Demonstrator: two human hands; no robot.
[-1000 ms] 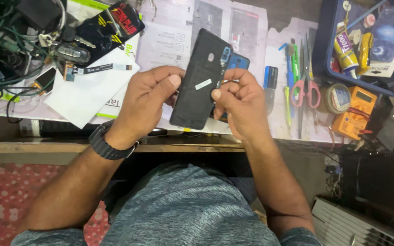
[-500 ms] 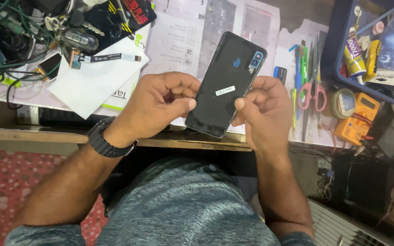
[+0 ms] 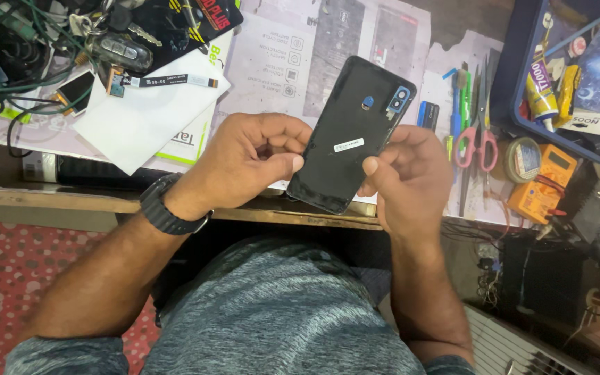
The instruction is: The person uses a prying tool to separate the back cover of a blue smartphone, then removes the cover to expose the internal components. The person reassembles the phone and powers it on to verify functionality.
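A black smartphone (image 3: pixel 347 132) is held tilted above the front edge of the workbench, back side up, with a small white sticker and a blue-ringed camera at its upper end. My left hand (image 3: pixel 248 160) grips its left edge, thumb pressed to the side. My right hand (image 3: pixel 407 177) holds the right edge, thumb resting on the back near the sticker. A black watch (image 3: pixel 164 206) is on my left wrist.
Printed paper sheets (image 3: pixel 314 48) cover the wooden workbench (image 3: pixel 50 198). Tangled cables, keys and a flex strip (image 3: pixel 168 81) lie at the far left. Pink-handled scissors (image 3: pixel 477 132), pens, an orange multimeter (image 3: pixel 543 180) and a blue tray (image 3: pixel 557 76) with glue tubes sit to the right.
Both hands and the phone have shifted slightly right and toward me. The phone tilts more clockwise, and my right thumb has slid onto its back.
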